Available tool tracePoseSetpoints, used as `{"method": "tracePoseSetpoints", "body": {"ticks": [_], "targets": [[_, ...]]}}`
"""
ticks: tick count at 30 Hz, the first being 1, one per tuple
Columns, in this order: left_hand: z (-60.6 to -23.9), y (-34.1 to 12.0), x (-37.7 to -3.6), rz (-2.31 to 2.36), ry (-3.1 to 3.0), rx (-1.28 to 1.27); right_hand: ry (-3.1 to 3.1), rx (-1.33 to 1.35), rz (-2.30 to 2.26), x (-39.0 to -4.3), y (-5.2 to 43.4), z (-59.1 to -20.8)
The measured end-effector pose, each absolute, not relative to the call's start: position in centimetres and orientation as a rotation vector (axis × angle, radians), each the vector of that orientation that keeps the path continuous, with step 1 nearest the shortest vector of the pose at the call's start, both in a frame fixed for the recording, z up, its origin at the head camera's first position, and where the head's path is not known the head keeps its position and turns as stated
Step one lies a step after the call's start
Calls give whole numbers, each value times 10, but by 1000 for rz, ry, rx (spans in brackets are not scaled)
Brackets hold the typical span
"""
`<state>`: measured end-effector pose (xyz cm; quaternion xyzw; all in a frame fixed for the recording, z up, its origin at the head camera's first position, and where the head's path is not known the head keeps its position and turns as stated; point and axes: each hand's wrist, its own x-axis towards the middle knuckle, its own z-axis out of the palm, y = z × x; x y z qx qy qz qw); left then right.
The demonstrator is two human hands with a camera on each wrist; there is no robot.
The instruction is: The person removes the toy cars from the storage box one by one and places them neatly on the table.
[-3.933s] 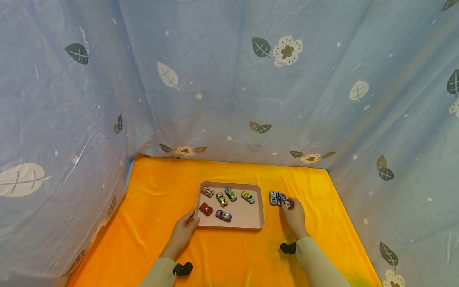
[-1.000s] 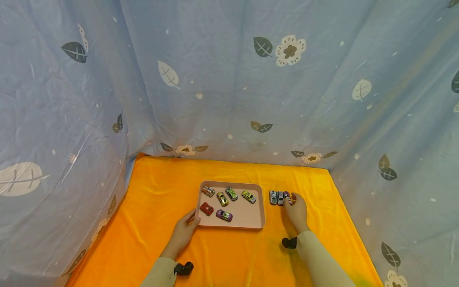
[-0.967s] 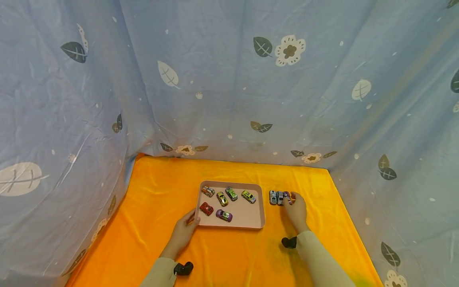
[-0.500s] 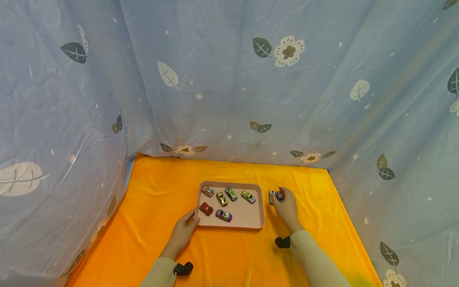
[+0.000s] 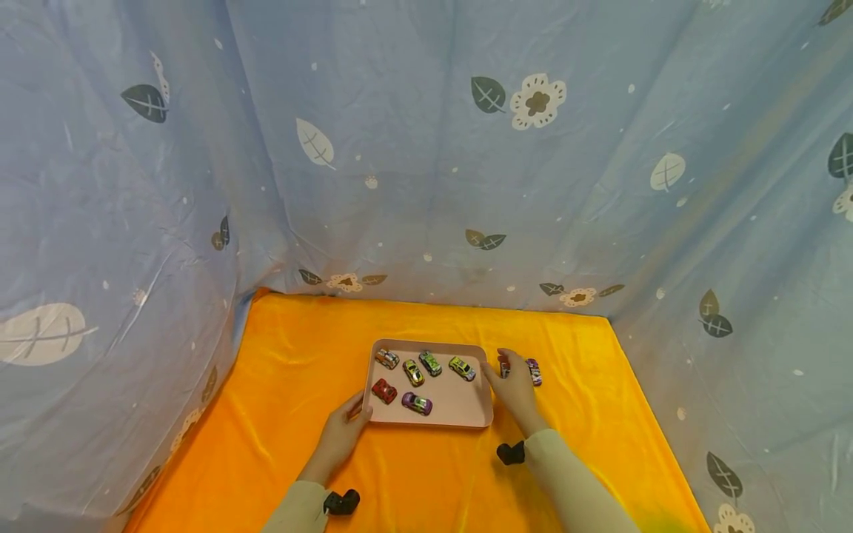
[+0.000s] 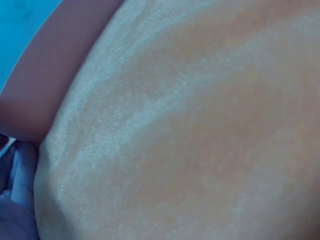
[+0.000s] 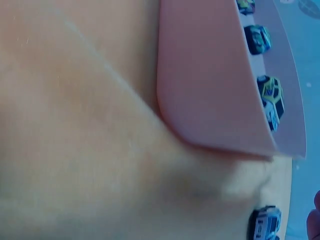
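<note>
Soft, even light fills the space, with hardly a shadow on the orange cloth (image 5: 426, 459). The head view bends at its edges. Both wrist views are close, blurred and washed in colour.

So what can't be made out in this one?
- Head view: the right hand covers most of a toy car beside the tray; its grip is unclear.
- Left wrist view: blurred orange cloth fills it; fingers are cut off by the edge.
- Right wrist view: blurred; a car is cut off.
</note>
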<state>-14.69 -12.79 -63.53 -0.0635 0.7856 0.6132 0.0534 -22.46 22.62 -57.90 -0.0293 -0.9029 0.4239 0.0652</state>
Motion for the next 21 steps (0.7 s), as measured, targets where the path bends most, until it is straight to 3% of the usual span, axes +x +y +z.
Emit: {"method": "tracePoseSetpoints", "body": {"ticks": [21], "targets": [[-637,-128,-145,1860,2378,-205,-2722,-26,1306,-233,186,-590]]}}
